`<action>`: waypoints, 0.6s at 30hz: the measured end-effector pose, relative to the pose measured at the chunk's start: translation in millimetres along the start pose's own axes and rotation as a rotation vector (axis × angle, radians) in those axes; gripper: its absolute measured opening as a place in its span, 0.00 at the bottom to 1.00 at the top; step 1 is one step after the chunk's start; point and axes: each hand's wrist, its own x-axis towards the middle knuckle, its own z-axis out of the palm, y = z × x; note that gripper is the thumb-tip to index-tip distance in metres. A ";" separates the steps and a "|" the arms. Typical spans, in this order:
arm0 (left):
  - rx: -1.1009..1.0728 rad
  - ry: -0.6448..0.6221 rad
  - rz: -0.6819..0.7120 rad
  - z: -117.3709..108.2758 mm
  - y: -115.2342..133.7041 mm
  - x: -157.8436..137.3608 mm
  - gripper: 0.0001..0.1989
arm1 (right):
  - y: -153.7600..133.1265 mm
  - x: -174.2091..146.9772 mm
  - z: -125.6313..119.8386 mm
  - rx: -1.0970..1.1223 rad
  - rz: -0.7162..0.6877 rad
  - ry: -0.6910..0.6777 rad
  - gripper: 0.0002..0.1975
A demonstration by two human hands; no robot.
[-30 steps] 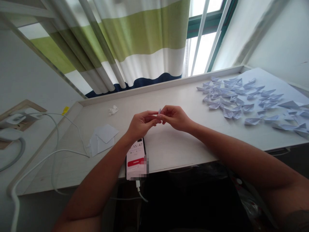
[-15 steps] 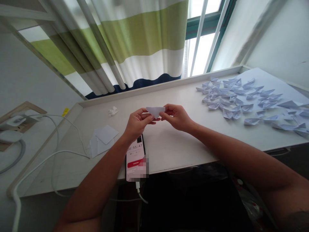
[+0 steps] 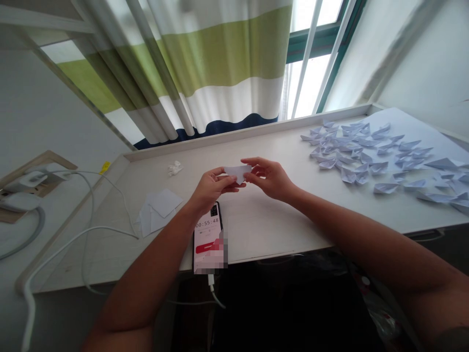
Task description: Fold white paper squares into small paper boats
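A small folded piece of white paper (image 3: 237,172) is held up over the table between my hands. My left hand (image 3: 212,188) pinches its left side, the thumb across the front and the fingers behind. At the right edge of the paper, the thumb of my right hand (image 3: 269,178) touches it, with curled fingers behind and the index finger raised above the top edge. Below my left wrist lies a phone (image 3: 207,234) showing a timer, partly covered by the wrist. Flat sheets of white paper (image 3: 164,203) lie left of my left forearm.
Several folded paper boats (image 3: 351,146) spread over the right side of the white table (image 3: 256,230). A crumpled tissue (image 3: 175,168) lies at the back left. White cables (image 3: 91,230) cross the left side; one plugs into the phone. A curtain (image 3: 227,58) hangs behind.
My right index finger has lifted off the folded paper and stretched out above it. The right thumb has shifted to the paper's edge. My left hand keeps its pinch. The view has shifted slightly.
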 end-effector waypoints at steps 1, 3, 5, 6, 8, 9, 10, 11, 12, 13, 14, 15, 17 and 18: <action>-0.010 0.016 0.003 0.4 -1.1 0.6 0.19 | -0.2 -0.2 -0.1 -0.046 -0.028 0.001 0.18; -0.023 0.045 0.010 0.9 -3.1 1.7 0.21 | -0.4 -0.5 0.0 -0.102 -0.072 -0.002 0.15; -0.026 0.058 0.013 1.1 -4.7 2.7 0.22 | -1.0 -0.6 0.2 -0.129 -0.087 -0.002 0.14; -0.030 0.061 0.010 1.2 -5.4 3.1 0.22 | -1.4 -0.7 0.2 -0.137 -0.086 -0.001 0.14; -0.044 0.071 -0.002 1.6 -6.7 3.8 0.21 | -2.6 -0.7 0.2 -0.147 -0.076 0.002 0.14; -0.053 0.077 -0.008 1.9 -7.2 4.1 0.20 | -3.1 -0.8 0.3 -0.148 -0.072 0.003 0.14; -0.059 0.083 -0.012 2.3 -7.7 4.3 0.19 | -3.5 -0.9 0.4 -0.147 -0.068 0.003 0.13; -0.060 0.088 -0.015 2.8 -7.9 4.4 0.18 | -3.7 -1.0 0.7 -0.145 -0.065 0.006 0.13; -0.056 0.091 -0.016 3.4 -8.0 4.2 0.17 | -3.6 -1.0 1.1 -0.140 -0.061 0.011 0.13; -0.046 0.095 -0.017 4.0 -7.7 3.8 0.17 | -3.2 -1.0 1.5 -0.131 -0.054 0.019 0.12; -0.032 0.097 -0.016 4.7 -7.2 3.1 0.17 | -2.5 -0.8 2.0 -0.117 -0.040 0.031 0.12; -0.019 0.100 -0.012 5.5 -6.5 2.2 0.18 | -1.7 -0.5 2.4 -0.098 -0.022 0.045 0.12; 0.000 0.102 0.001 7.2 -4.5 0.3 0.18 | 0.1 0.4 2.7 -0.035 0.018 0.068 0.14; 0.003 0.098 0.006 7.9 -3.5 -0.6 0.18 | 0.8 1.1 2.6 0.006 0.037 0.071 0.16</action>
